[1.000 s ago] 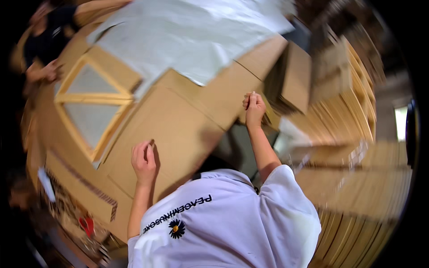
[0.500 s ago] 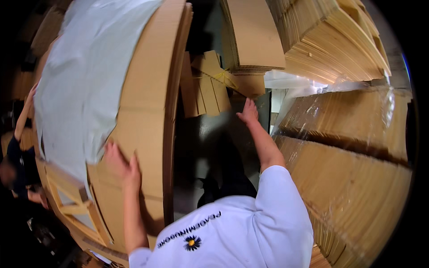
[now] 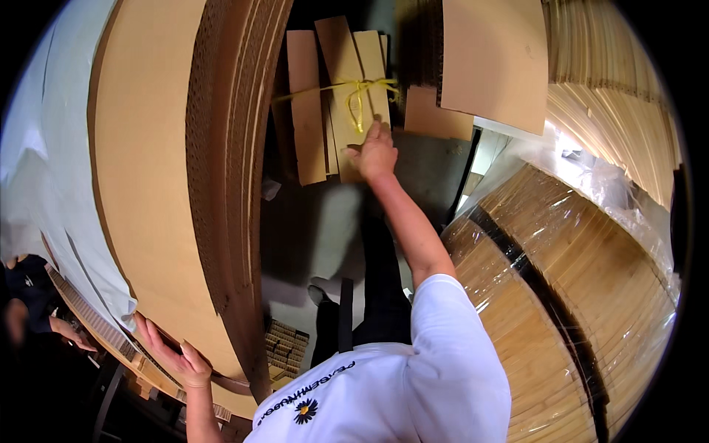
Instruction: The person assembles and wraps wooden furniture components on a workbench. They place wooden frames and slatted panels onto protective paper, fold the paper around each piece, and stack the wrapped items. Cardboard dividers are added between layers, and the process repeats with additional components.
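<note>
My right hand (image 3: 375, 153) reaches out over a bundle of narrow cardboard pieces (image 3: 307, 111) low in front of me. Its fingers are stretched toward the bundle; whether they touch it I cannot tell. Yellow string (image 3: 357, 87) is knotted around the bundle, with a loop and loose ends. My left hand (image 3: 171, 356) lies with fingers extended at the near edge of a tall stack of cardboard sheets (image 3: 151, 170), close to the corner of a pale grey-white cover sheet (image 3: 81, 207). Nothing shows in either hand.
Another cardboard stack (image 3: 495, 59) rises beyond the bundle on the right. Plastic-wrapped wooden panels (image 3: 569, 280) stand at my right, more layered wooden boards (image 3: 613, 96) behind them. Grey floor (image 3: 295, 244) runs between the stacks. At far left a co-worker's arm (image 3: 70, 332) shows.
My view has turned, and the bundle now appears larger. My right hand has moved from beside the bundle to over it. My left hand has shifted to the cardboard's near edge.
</note>
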### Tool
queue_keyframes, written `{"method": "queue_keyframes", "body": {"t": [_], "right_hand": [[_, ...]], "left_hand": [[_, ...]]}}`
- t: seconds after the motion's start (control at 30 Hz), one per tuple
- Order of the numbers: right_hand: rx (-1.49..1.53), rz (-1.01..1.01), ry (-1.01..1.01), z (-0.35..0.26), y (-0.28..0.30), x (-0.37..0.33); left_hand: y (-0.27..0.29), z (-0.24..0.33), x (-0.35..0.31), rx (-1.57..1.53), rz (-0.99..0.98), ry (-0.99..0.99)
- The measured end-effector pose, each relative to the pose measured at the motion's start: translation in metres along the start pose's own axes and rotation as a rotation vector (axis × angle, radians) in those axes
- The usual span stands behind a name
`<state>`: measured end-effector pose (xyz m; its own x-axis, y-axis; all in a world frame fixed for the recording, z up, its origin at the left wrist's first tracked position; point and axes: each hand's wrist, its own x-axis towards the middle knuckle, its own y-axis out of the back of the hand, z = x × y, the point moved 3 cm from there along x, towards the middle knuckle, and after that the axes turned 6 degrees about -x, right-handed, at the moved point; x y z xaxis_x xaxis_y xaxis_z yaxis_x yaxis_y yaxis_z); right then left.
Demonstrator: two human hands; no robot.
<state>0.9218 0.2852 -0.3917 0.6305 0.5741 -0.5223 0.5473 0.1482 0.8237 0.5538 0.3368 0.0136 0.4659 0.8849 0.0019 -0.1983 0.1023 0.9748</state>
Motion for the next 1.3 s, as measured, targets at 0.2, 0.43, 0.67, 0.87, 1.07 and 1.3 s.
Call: {"method": "queue_keyframes", "body": {"t": [0.2,0.43,0.67,0.87,1.07,1.3], "right_hand": [[-0.005,0.230,0.377,-0.061,0.043,0.044],[-0.116,-0.282,0.313,-0.059,0.027,0.052],[0.336,0.007,0.302,-0.063,0.061,0.004],[0.678,0.257,0.380,0.000,0.109,-0.085],[0.828,0.307,0.431,0.048,0.170,-0.193],[0.638,0.544,0.431,0.050,0.278,-0.340]], "left_hand": [[0.000,-0.010,-0.007,-0.027,-0.005,0.003],[0.000,-0.015,-0.006,-0.123,0.072,-0.026],[-0.011,-0.036,-0.022,-0.138,0.213,-0.095],[0.004,-0.008,-0.021,-0.126,0.255,-0.140],[0.011,-0.018,-0.048,-0.374,0.528,-0.260],[0.041,-0.066,-0.160,-1.388,0.615,0.176]]}}
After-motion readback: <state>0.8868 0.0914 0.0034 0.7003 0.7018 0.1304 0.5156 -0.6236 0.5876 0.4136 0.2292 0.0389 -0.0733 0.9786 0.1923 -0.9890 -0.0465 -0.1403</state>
